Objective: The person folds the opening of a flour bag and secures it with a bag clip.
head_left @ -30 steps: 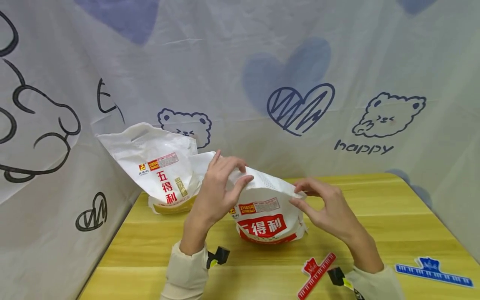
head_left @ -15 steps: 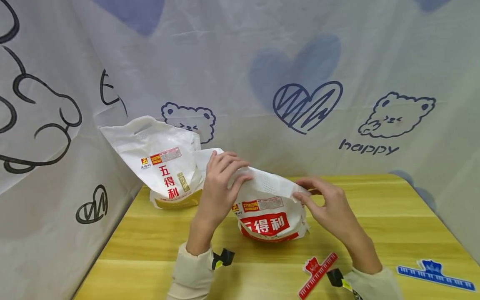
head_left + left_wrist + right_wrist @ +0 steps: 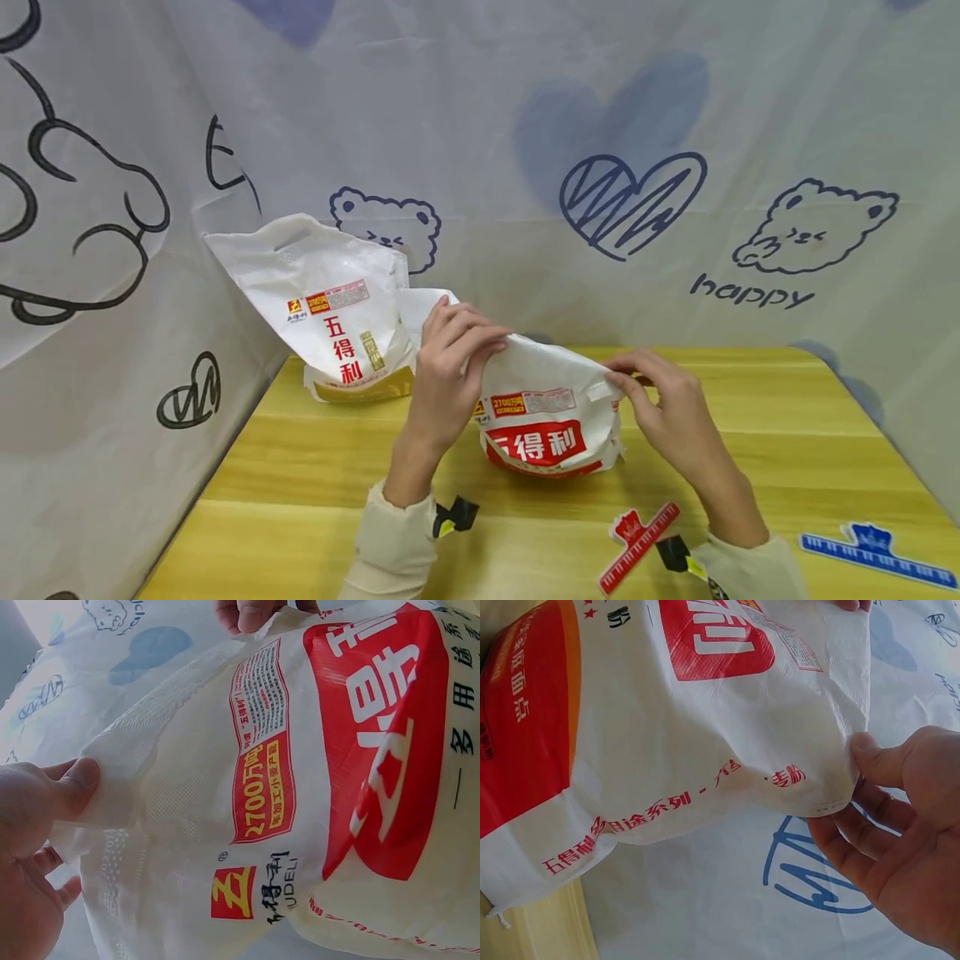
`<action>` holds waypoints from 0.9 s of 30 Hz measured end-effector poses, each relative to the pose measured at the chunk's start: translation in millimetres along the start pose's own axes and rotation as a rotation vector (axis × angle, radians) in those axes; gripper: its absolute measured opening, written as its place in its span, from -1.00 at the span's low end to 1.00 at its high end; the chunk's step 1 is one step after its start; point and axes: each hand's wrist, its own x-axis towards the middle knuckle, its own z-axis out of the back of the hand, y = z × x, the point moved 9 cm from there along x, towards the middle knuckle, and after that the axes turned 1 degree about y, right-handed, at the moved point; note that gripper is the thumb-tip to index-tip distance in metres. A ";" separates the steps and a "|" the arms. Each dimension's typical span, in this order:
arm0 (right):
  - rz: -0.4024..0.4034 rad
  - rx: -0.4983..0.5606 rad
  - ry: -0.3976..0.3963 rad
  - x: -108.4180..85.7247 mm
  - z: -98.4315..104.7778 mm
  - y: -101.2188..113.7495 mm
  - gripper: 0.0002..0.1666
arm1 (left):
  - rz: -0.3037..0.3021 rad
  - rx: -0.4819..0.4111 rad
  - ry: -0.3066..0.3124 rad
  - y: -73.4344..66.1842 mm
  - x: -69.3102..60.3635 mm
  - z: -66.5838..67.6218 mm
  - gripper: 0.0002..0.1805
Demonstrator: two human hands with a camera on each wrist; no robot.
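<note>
A white bag (image 3: 551,412) with a sheen like woven plastic sits on the wooden tabletop (image 3: 315,500), its lower part rounded and bulging, its upper part slack and drawn up between two hands. The left hand (image 3: 450,375) pinches the top edge, thumb on the near face; the right hand (image 3: 667,408) pinches the top corner on its own side. The edge slopes down toward the right hand. White characters fill a broad red panel on the front, beneath a small red-and-white label reading 2700. Creases cut across the panel's lower part, and red lettering runs along one side
</note>
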 end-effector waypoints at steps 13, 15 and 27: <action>0.043 -0.036 -0.049 -4.8 11.3 -3.3 -0.81 | -0.015 -0.026 0.000 -4.2 0.3 -9.0 -0.87; 0.058 -0.035 -0.053 -3.8 11.7 -2.5 -0.80 | -0.010 -0.018 0.001 -3.1 -0.3 -8.5 -0.88; 0.090 -0.025 -0.020 0.7 3.6 4.3 -0.77 | -0.006 0.024 -0.020 -1.7 -2.9 1.7 -0.89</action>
